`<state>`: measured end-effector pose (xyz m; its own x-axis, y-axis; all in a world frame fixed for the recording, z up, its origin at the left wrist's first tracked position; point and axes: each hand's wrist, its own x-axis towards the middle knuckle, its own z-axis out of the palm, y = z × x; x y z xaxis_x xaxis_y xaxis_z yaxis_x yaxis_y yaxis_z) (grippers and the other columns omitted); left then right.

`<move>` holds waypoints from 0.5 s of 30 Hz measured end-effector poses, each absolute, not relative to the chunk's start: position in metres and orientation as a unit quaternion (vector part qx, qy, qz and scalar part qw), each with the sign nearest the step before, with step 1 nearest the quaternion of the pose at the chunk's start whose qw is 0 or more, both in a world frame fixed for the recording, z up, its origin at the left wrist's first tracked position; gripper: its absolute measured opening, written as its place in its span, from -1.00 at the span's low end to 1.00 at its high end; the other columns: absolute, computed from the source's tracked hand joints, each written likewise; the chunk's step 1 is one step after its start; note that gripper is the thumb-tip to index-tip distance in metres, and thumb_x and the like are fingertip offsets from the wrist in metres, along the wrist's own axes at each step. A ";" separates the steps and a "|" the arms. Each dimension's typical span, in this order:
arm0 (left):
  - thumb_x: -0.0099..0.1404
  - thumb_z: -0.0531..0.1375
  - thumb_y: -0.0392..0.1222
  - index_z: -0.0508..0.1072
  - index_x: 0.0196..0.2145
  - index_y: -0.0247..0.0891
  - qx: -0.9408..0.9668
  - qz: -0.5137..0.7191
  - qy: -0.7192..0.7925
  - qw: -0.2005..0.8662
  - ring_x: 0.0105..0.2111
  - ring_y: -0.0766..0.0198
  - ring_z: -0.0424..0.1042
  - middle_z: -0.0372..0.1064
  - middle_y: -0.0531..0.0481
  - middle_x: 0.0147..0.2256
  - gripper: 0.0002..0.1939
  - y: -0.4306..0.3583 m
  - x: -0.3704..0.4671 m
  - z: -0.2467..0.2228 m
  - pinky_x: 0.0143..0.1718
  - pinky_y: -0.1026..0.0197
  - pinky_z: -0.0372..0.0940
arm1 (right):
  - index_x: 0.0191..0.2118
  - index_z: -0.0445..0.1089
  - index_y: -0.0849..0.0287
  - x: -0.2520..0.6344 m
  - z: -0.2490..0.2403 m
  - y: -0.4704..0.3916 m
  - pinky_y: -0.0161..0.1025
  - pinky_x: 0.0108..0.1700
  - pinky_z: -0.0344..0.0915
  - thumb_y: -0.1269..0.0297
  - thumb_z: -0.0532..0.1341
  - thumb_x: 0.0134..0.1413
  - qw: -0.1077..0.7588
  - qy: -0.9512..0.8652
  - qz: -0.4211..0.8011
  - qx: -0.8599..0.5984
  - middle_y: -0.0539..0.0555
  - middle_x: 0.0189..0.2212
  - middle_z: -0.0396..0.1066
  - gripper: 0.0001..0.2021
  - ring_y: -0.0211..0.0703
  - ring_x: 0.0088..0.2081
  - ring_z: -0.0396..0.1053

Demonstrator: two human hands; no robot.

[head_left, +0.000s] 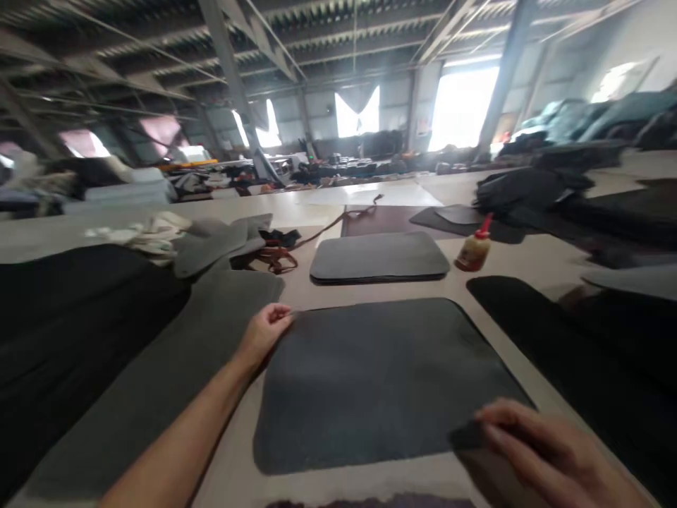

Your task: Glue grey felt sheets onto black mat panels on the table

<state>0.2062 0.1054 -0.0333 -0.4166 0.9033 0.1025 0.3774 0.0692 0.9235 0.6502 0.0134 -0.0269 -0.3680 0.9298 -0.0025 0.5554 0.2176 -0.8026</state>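
A dark grey leather-like sheet (381, 381) with rounded corners lies flat in front of me. At its far left corner my left hand (264, 330) is closed, thumb and fingertips pinched on the edge. My right hand (550, 448), slightly blurred, pinches the near right corner, which looks lifted a little off the table and casts a shadow. Just beyond the sheet sits a neat stack of smaller grey rounded panels (378, 255). To the right of that stack stands a glue-type bottle (474, 250) with a red nozzle and amber contents.
Large dark sheets lie to the left (79, 339) and right (592, 367) on the pale table (233, 473). Brown strips (272, 259) and pale scraps (159, 233) are heaped at the back left. A dark cloth pile (534, 190) is at the back right.
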 end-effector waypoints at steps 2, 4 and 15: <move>-0.05 0.38 0.12 0.46 -0.20 -0.28 0.452 0.496 0.682 0.289 -0.42 0.22 0.47 0.52 -0.01 -0.38 -0.46 0.107 0.202 -0.039 -0.41 0.27 0.29 | -0.20 0.49 0.06 0.665 -0.011 0.033 -0.36 -0.31 0.34 -0.17 0.11 0.22 0.278 -0.707 0.327 -0.562 0.02 -0.35 0.48 -0.59 -0.14 -0.33 0.43; -0.01 0.36 0.16 0.41 -0.10 -0.27 0.435 0.494 0.687 0.308 -0.41 0.20 0.51 0.55 -0.07 -0.31 -0.40 0.105 0.201 -0.042 -0.41 0.26 0.32 | -0.17 0.49 0.08 0.681 -0.008 0.058 -0.32 -0.31 0.31 -0.15 0.10 0.20 0.269 -0.679 0.301 -0.613 0.02 -0.37 0.46 -0.58 -0.12 -0.33 0.41; 0.00 0.43 -0.19 0.32 0.01 -0.24 0.331 0.470 0.717 0.395 -0.34 0.07 0.60 0.57 -0.24 -0.13 -0.38 0.053 0.223 -0.022 -0.38 0.19 0.46 | -0.30 0.56 0.19 0.688 -0.031 0.145 -0.27 -0.19 0.23 0.12 0.17 0.21 0.124 -0.702 0.169 -0.681 0.15 -0.23 0.43 -0.71 -0.09 -0.24 0.42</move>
<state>0.2229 0.0529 -0.0220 -0.4684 0.8457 -0.2556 0.1031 0.3397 0.9349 0.6881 0.1451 -0.0314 -0.0423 0.9975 -0.0565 0.9134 0.0157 -0.4067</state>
